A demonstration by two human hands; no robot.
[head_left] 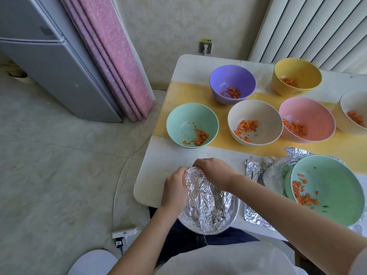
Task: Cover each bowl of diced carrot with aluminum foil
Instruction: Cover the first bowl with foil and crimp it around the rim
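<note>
So the foil-wrapped bowl (208, 201) is sitting right at the near edge of the table (158, 161), and its near side actually hangs out past the edge over the person's lap. Both hands are on its far rim. The left hand (174, 187) has its fingers curled against the left side of the rim, and the right hand (212, 171) is curled over the top of the rim, gripping the crinkled foil there, with the two hands nearly touching. The rounded left corner of the table is close to the left hand, so not much room that way. Straight ahead there's a bare white strip before the mint bowl (192, 125), which sits on a yellow runner (172, 108) with diced carrot (200, 137) in it. Further back and right, all uncovered with carrot inside: purple bowl (232, 84), yellow bowl (296, 76), beige bowl (255, 122), pink bowl (306, 119) and a white bowl (355, 112) cut off by the frame. The right side is crowded: a folded foil piece (253, 169) just beside the right wrist, another foil scrap (256, 217) at the near edge under the forearm, and a big green bowl (327, 189) resting on a loose foil sheet (274, 175).
</note>
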